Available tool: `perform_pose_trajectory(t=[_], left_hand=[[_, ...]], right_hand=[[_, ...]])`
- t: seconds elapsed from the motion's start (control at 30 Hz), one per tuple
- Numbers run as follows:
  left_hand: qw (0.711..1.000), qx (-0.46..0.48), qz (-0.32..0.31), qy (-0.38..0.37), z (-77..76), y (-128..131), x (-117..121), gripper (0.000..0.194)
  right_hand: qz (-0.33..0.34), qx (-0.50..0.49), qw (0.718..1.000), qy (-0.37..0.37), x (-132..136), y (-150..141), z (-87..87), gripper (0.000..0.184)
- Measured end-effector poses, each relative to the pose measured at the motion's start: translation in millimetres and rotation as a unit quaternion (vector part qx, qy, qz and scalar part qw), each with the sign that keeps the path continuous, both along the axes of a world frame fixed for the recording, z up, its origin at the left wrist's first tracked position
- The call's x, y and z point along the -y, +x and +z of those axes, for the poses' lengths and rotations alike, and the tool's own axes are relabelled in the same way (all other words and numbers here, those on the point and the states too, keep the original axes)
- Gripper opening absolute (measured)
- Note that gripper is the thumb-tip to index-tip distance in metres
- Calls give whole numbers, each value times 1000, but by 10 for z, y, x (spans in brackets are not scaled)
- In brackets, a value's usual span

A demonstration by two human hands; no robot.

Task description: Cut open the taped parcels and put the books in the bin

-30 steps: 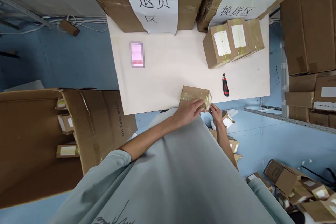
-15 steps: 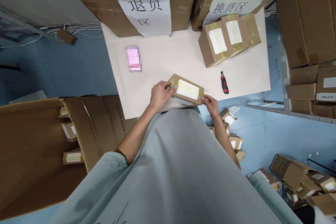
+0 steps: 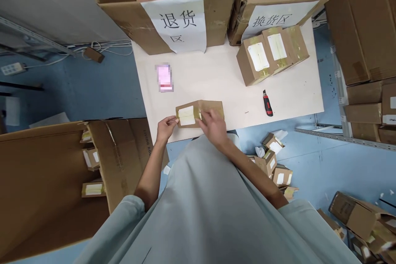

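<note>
A small brown cardboard box (image 3: 196, 123) with a white label and yellowish tape lies near the table's front edge. My left hand (image 3: 166, 130) pinches its left end between thumb and fingers. Over the right part of the box is my right hand (image 3: 214, 128), close to the tape on the top face; its fingers are smeared by motion, and whether they grip anything is unclear. A red and black utility knife (image 3: 267, 103) lies on the table to the right. Back left on the tabletop is a pink pixelated item (image 3: 164, 77).
Several taped boxes (image 3: 259, 58) stand at the table's (image 3: 213, 76) back right, before two large labelled cartons (image 3: 123, 18) (image 3: 236, 22). A big open carton (image 3: 49, 181) holding small boxes is at the left. Loose boxes (image 3: 282, 175) lie on the floor at right.
The box has shifted left and turned, with its label now toward the left. My right hand has moved from its right end onto its top; my left hand is further left and lower.
</note>
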State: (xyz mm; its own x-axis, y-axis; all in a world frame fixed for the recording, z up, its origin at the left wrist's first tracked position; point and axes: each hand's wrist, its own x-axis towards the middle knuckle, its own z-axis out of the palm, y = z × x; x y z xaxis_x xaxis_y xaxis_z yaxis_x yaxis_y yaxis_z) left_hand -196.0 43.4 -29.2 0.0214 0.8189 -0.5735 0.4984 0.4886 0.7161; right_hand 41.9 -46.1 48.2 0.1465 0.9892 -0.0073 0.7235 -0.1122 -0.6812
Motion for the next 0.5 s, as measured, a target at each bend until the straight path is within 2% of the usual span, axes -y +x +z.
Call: perform_pose_trajectory(t=[0.13, 0.23, 0.37, 0.5], left_hand=[[999, -6, 13, -30, 2, -79, -63, 26], [999, 0, 16, -45, 67, -65, -62, 40], [998, 20, 6, -60, 186, -14, -30, 55], [997, 45, -15, -66, 289, 164, -40, 58]], right_hand=[[64, 19, 998, -4, -109, -337, 67, 43], [78, 31, 996, -17, -132, -386, 97, 39], [55, 31, 998, -23, -156, -186, 122, 35], [-9, 10, 999, -39, -161, 321, 60, 33]])
